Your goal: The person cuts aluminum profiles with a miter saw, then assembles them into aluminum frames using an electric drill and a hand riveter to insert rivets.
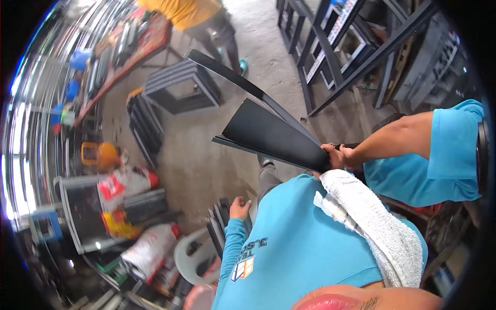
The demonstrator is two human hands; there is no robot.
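A white towel (369, 222) lies over the blue shirt (305, 227), near the gathered ends of the long black panels (279, 134). The right hand (336, 160), partly behind the towel, has its grip clamped on these ends. Close beside it is a co-worker's hand (351, 154), with a bare forearm reaching in from the right out of a blue sleeve (454, 147); its exact hold cannot be made out. The panels slant away from the hands and spread apart, one wide and others narrow, their far ends above the floor (194, 175).

The left hand (239, 208) is well apart from the panels, its grip apart with the fingers loosely bent, near a pale plastic chair (183, 261) and some dark bars (216, 227). Left of the chair lie white and red sacks (150, 250).

Farther off, dark grey frames (178, 90) stand together on the floor, and more black frames (330, 57) stand at the upper right. Beyond the panels is a person in a yellow shirt (183, 11). A red-edged desk (124, 71) at the upper left bears metal bars.
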